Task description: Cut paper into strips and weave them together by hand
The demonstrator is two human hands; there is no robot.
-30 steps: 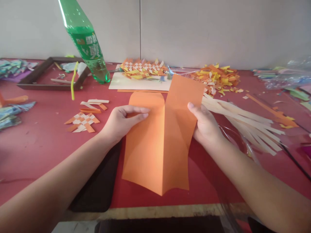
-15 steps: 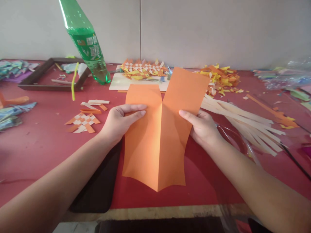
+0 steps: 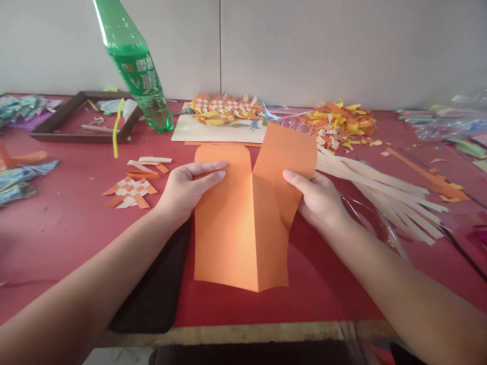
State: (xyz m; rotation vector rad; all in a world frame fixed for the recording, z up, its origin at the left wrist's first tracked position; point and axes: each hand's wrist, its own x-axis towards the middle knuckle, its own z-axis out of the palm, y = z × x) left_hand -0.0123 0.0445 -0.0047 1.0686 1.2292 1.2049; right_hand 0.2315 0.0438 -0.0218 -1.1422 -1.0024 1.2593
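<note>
A large orange paper sheet (image 3: 239,223), creased down its middle, lies partly lifted over the red table (image 3: 68,223). My left hand (image 3: 186,190) pinches its left half near the top, thumb over the paper. On the other side, my right hand (image 3: 317,200) grips the right half at its edge, and that flap stands up off the table.
A green plastic bottle (image 3: 139,71) leans at the back left beside a wooden frame (image 3: 72,116). Woven orange-white pieces (image 3: 131,190) lie left; more woven pieces (image 3: 224,109) sit on a white board. Cream paper strips (image 3: 388,190) and cut scraps (image 3: 338,121) lie right. A dark mat (image 3: 152,289) lies near the front edge.
The sheet has come down and flattened; its right flap stands lower than half a second ago, and the bottom edge sits higher on the table. Both hands keep their hold.
</note>
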